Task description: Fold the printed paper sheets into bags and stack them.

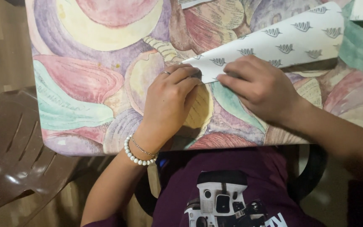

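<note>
- Left hand (171, 98) presses fingertips on pointed corner of patterned paper (282, 44), ring on one finger, bead bracelet (137, 154) at wrist.
- Right hand (259, 86) lies flat on paper's lower folded edge, just beside left hand.
- Paper is white with small grey leaf prints, runs up to the right, far end lifted off.
- Surface (85, 84) has pastel shell-pattern cover.
- Brown plastic chair (17, 155) at left, below surface edge.

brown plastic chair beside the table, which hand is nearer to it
Left. The left hand presses the pointed tip of the patterned paper, on the side toward the brown chair. The right hand rests on the paper farther from it.
</note>
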